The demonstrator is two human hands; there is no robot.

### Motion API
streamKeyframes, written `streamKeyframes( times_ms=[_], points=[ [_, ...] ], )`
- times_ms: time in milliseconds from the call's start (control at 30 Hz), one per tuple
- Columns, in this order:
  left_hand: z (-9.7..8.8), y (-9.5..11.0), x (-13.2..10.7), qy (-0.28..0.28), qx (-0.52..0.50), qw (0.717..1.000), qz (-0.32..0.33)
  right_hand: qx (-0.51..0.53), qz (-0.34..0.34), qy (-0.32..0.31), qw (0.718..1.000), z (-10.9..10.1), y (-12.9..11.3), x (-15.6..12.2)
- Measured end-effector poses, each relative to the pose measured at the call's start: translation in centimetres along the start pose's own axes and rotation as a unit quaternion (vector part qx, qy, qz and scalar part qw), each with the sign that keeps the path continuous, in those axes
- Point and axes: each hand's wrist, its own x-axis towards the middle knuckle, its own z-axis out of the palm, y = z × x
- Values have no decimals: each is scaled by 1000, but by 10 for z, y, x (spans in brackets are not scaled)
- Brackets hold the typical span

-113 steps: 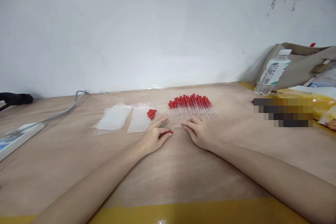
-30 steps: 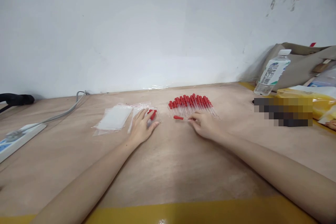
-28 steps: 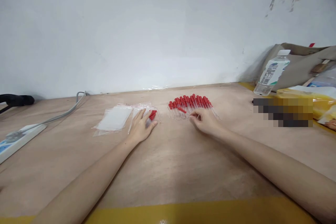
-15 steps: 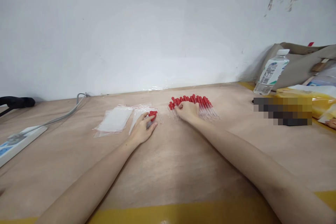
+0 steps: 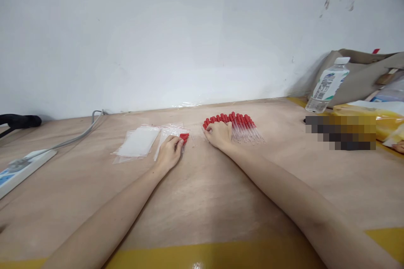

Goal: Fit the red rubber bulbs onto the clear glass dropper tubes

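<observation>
My left hand (image 5: 170,151) is closed, its thumb and fingers pinched on a few red-ended droppers (image 5: 184,138), thin and clear apart from their red bulbs. They lie over the right side of a clear zip bag (image 5: 162,133). A wide row of the same droppers (image 5: 241,122) lies to the right, bulbs toward the wall and clear stems toward me. Over the left end of that row is my right hand (image 5: 219,134), with thumb and fingers drawn together. Its fingertips touch the row's left edge, but what they pinch is hidden.
Left of my left hand lies a stack of clear zip bags with white inside (image 5: 139,141). Farther left are a power strip (image 5: 31,170) with a grey cable (image 5: 78,136) and a black object (image 5: 20,122). A bottle (image 5: 328,86), a grey bag (image 5: 362,69) and a yellow package (image 5: 372,113) stand right.
My left hand's spread fingers have closed on the red-ended droppers. My right hand has shifted slightly left, to the left end of the row.
</observation>
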Motion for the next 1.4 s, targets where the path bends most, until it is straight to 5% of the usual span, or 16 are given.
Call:
streamKeyframes(
  times_ms=[367,667,800,1067,1267,1400],
  points=[
    [2,-4,0,3,3,1000,-14,-25,-71,-8,997,-6,-6,-28],
    [3,-4,1,24,14,999,-43,90,-203,9,975,-44,42,-89],
    [0,-1,1,17,10,998,-56,143,-182,-1,973,-52,56,-94],
    [-2,10,-5,72,-56,995,49,127,-186,-24,974,-46,55,-89],
    [-1,33,-21,-80,-112,980,143,125,-182,-14,975,-47,58,-90],
    [0,38,-23,-96,-65,980,160,140,-181,-12,973,-48,57,-90]
  ],
)
